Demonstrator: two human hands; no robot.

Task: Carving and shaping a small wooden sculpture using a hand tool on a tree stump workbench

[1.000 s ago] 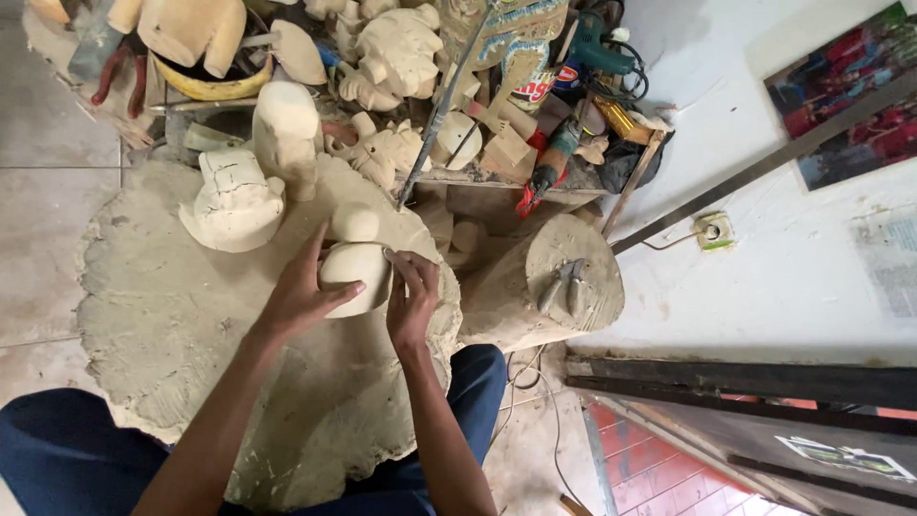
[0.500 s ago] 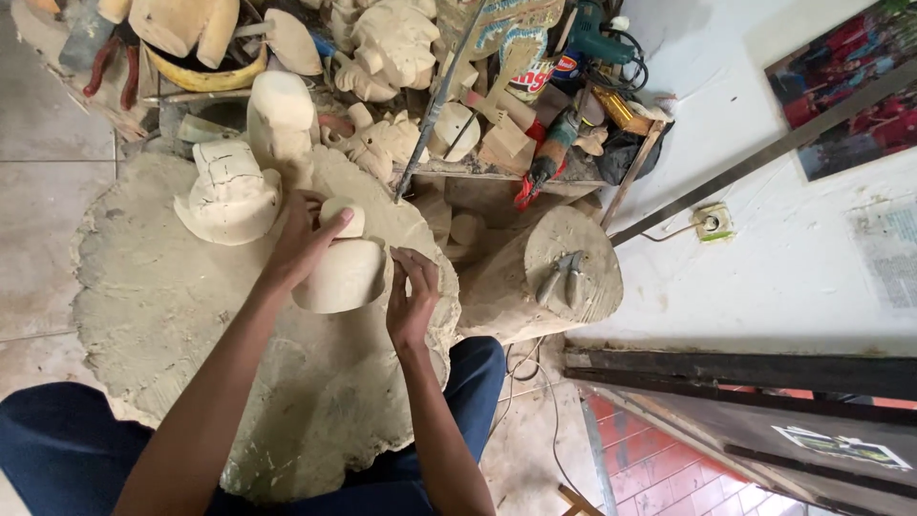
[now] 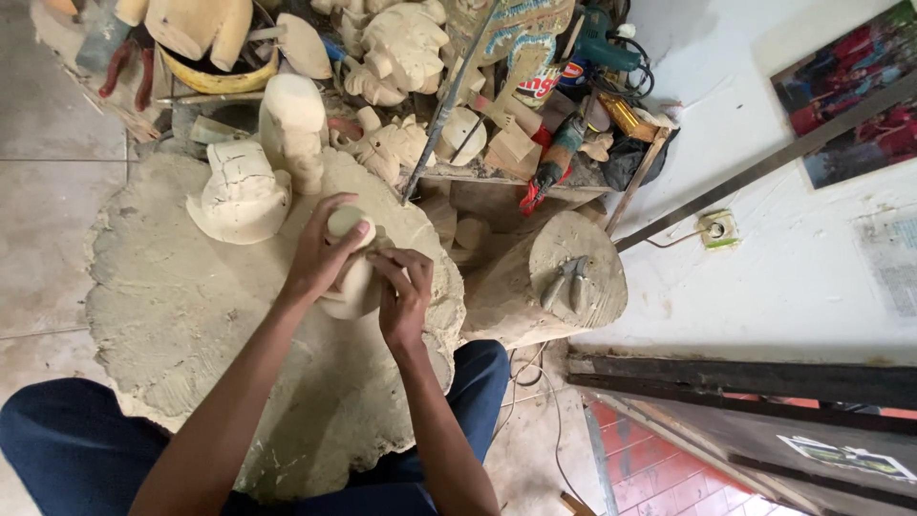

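A pale carved wooden piece (image 3: 348, 287) lies on a large round wooden slab (image 3: 181, 315) in front of my knees. My left hand (image 3: 320, 250) wraps over its top and far side. From the near right side, my right hand (image 3: 403, 298) presses on the piece with fingers bent. Whether the right hand also holds a small tool is hidden. A cracked pale carving (image 3: 239, 194) and an upright rounded block (image 3: 292, 122) stand on the slab just beyond my left hand.
A cluttered shelf (image 3: 497, 177) of carved pieces, offcuts and power tools runs along the top. A log stump (image 3: 564, 277) with pliers (image 3: 565, 283) on it stands right of the slab. A wall and dark metal frame (image 3: 745, 377) lie further right.
My left hand has shifted from the piece's left side onto its top, and the piece now lies turned, closer to my right hand. The view has drifted slightly.
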